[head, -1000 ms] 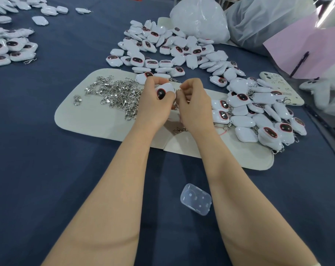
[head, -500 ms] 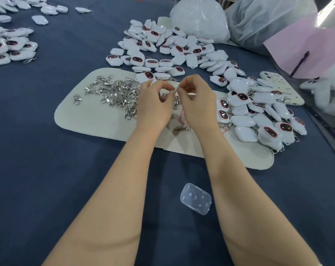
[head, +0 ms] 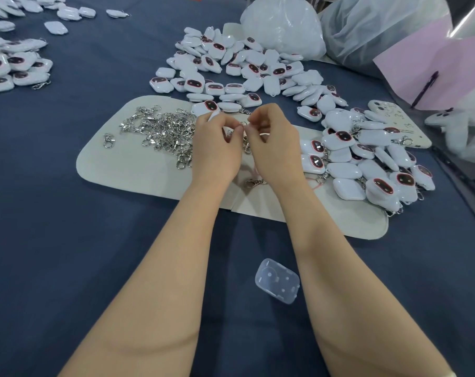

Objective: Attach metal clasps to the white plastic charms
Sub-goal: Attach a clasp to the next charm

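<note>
- Left hand and right hand are raised together over the cream mat, with the fingertips meeting.
- Grip: the fingers of both hands are curled and pinch one small metal clasp between them. Its lower part hangs below the fingertips. The detail is too small to tell whether a charm is joined to it.
- Clasp stock lies heaped on the mat just left of the left hand. One single clasp lies apart near the mat's left end, and another loose clasp lies on the mat between the wrists.
- The bare charms, white with dark oval faces, are piled beyond the mat.
- The fitted charms, with clasps showing, are piled on the mat's right end.
- A further charm pile lies at far left on the blue cloth.
- A clear plastic case lies on the cloth between the forearms.
- A phone lies to the right of the fitted pile.
</note>
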Motion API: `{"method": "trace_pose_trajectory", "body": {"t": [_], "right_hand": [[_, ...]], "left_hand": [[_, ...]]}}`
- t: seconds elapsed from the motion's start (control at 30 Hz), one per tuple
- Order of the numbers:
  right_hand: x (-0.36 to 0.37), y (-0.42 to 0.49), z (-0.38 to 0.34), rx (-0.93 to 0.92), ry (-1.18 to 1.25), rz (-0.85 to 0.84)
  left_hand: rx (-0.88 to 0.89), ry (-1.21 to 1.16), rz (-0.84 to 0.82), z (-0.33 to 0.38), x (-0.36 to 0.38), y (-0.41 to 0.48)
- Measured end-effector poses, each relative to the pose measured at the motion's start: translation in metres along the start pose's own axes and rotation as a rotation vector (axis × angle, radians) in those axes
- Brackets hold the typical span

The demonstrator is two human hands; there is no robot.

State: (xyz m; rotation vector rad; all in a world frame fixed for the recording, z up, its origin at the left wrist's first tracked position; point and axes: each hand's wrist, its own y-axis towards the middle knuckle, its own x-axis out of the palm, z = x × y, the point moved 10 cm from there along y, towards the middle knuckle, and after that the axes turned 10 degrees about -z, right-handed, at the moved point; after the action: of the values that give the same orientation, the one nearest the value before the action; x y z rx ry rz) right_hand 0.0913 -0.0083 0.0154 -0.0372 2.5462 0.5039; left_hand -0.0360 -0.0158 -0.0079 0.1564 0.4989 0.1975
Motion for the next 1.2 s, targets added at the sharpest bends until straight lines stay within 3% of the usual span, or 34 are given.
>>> {"method": "trace_pose_trajectory", "body": {"t": [0.3,1.2], "right_hand": [[0.005,0.002,-0.001,0.006,-0.087,-0.045],[0.003,0.0,0.003,0.072,0.024,0.006]], "left_hand": [[0.04,0.052,0.02,0.007,-0.003,-0.003],[0.011,0.055,0.073,0.003,-0.008,-0.002]]}}
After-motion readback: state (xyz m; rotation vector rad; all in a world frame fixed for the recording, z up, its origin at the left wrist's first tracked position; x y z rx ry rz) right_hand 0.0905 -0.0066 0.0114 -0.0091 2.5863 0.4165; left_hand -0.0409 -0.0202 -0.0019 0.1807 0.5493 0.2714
